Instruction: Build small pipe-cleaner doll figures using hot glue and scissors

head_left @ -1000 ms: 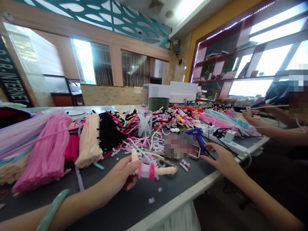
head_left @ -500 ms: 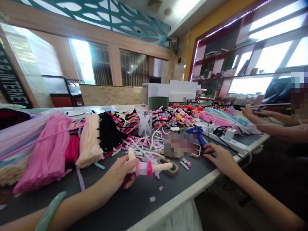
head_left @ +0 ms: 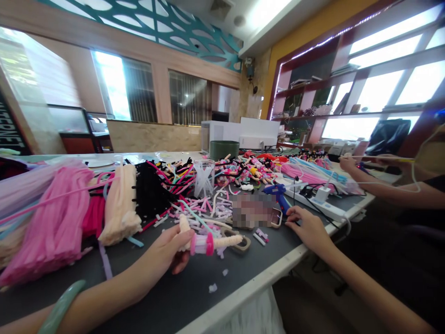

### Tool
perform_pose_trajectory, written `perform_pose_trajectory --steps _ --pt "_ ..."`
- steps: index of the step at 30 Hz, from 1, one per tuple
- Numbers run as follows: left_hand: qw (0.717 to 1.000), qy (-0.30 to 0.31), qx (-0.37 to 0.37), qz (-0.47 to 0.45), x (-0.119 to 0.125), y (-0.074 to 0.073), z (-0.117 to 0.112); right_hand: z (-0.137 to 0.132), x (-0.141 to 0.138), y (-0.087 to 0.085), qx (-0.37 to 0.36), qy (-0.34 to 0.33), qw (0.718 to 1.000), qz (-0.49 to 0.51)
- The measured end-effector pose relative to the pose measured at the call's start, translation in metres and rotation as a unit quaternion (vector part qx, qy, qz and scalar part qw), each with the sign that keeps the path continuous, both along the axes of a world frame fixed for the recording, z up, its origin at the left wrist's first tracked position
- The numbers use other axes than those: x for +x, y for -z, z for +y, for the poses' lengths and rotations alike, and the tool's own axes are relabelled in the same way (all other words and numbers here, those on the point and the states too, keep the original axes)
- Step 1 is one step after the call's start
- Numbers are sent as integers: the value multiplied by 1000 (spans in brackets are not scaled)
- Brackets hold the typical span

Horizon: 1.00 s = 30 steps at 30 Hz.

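Observation:
My left hand (head_left: 178, 246) is closed around a small pipe-cleaner figure (head_left: 201, 244), made of cream fuzzy stems with a pale lilac middle and pink bands. One cream stem points right and another sticks up by my thumb. At the table edge my right hand (head_left: 309, 227) has its fingers bent and apart, close to the handle of a blue glue gun (head_left: 278, 190). Whether the fingertips touch that handle I cannot tell. Beneath the figure's right end lie scissors with beige handles (head_left: 245, 246), partly covered. Short cut pipe-cleaner pieces (head_left: 260, 236) lie between my hands.
Pink pipe-cleaner bundles (head_left: 52, 213), a cream bundle (head_left: 120, 208) and a black bundle (head_left: 153, 185) fill the left. A clear cup (head_left: 204, 178) stands amid scraps. Behind are a power strip (head_left: 325, 207) with cords and a green pot (head_left: 224, 149). A co-worker's arms (head_left: 378, 178) are at right.
The whole view has shifted, so things appear slightly farther left. My left hand keeps the figure, and my right hand stays near the glue gun. The co-worker's hands have moved a little.

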<state>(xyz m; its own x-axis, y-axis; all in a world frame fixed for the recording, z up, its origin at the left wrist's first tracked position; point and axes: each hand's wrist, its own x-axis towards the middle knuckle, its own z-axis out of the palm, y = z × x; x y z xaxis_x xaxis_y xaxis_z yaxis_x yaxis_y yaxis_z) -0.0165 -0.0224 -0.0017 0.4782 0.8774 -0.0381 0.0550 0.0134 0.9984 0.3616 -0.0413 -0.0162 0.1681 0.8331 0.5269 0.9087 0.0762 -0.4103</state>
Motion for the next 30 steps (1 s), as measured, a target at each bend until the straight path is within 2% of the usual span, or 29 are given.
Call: perform_pose_trajectory --steps 7,12,15,19,23,27,30 --pt "1000 -5 12 -18 -4 12 6 -2 4 1 5 -22 1000 8" --pt "1000 -12 13 -11 -4 7 2 -9 14 -9 12 -21 1000 8" --pt "1000 -11 9 -13 -2 4 -2 -17 10 -20 17 -13 1000 -1" --pt "999 -21 21 -13 4 4 -6 -23 -17 -35 10 -34 999 -22" --pt "998 -28 50 -8 12 2 -7 -20 -59 -46 -12 -93 996 -14" --pt "994 -45 99 -26 19 0 5 -4 -91 -59 -74 -178 981 -2" --pt "983 -56 173 -27 24 -2 18 10 -105 -70 -90 -228 969 22"
